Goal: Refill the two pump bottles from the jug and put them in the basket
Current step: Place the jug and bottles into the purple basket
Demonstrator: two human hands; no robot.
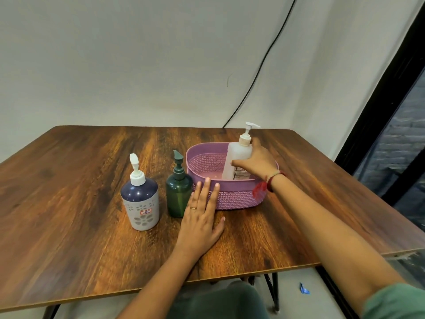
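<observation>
Right hand (255,162) wraps its fingers round the translucent white pump bottle (236,154), which stands inside the lilac perforated plastic basket (232,197), base hidden behind its wall. Left hand (200,218) lies flat, straight fingers touching the basket's front.

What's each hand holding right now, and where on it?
Right hand grips the white pump bottle round its body, inside the purple basket. Left hand holds nothing: flat, straight fingers at the basket's near wall.
</observation>
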